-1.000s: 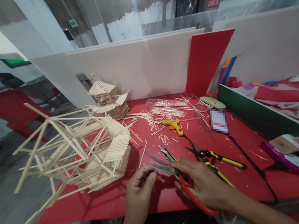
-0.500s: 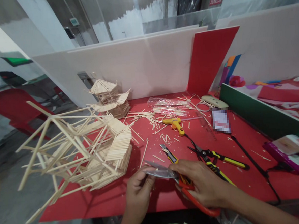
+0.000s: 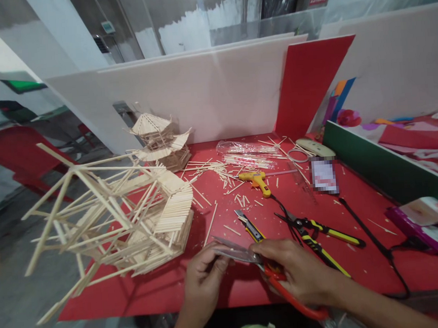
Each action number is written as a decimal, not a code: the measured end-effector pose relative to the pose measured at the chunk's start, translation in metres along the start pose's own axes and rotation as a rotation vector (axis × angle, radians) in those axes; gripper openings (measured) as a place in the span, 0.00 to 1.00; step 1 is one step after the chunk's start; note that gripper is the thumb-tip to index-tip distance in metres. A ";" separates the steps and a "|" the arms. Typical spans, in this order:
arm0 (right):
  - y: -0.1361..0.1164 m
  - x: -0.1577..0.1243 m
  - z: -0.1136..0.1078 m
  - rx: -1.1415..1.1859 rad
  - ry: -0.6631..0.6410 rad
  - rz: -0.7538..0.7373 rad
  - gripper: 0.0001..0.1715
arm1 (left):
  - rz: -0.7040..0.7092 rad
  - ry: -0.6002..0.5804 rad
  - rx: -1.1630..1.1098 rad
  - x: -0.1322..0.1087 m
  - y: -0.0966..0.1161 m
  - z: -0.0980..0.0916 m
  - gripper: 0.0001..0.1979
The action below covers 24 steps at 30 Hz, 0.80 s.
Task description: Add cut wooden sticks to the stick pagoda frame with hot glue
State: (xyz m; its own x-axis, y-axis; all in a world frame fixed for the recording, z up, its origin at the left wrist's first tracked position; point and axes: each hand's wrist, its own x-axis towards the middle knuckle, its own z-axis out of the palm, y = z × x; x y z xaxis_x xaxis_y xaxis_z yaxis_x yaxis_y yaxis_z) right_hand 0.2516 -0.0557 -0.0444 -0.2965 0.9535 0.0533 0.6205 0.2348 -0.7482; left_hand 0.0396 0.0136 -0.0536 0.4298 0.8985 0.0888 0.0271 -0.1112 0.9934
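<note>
Right hand (image 3: 300, 273) clenched on the scissors (image 3: 239, 252) handles, blades levelled toward the left hand (image 3: 205, 278), whose fingers pinch shut at the blades, seemingly steadying something too small to tell.

On the table (image 3: 366, 273), a large stick model (image 3: 107, 215) lies at the left, with a smaller stick model (image 3: 161, 140) behind it. A glue gun (image 3: 257, 181) sits mid-table. Before it lie a knife (image 3: 249, 226) and, further right, pliers (image 3: 319, 232). The scissors (image 3: 235, 252) are at the near edge, in the right hand (image 3: 303, 272).

Red-handled scissors (image 3: 243, 255), grey blades level, tips pointing left, handles right
</note>
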 end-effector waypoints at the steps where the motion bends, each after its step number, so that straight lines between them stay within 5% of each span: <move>1: 0.001 -0.001 0.002 0.004 0.005 0.006 0.09 | -0.006 -0.005 -0.004 0.000 0.000 0.000 0.09; 12: 0.004 -0.011 0.009 0.021 0.059 0.046 0.15 | -0.142 -0.018 -0.072 -0.001 -0.005 0.006 0.10; 24: -0.004 -0.009 0.002 0.026 -0.002 0.116 0.20 | -0.061 -0.062 -0.036 0.003 -0.003 0.007 0.09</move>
State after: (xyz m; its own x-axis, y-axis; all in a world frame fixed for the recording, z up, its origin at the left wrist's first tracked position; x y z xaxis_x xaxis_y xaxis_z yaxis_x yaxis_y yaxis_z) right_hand 0.2503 -0.0659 -0.0428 -0.2252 0.9736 -0.0365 0.6315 0.1173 -0.7664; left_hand 0.0468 0.0140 -0.0566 0.4832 0.8752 0.0244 0.0230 -0.0406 0.9989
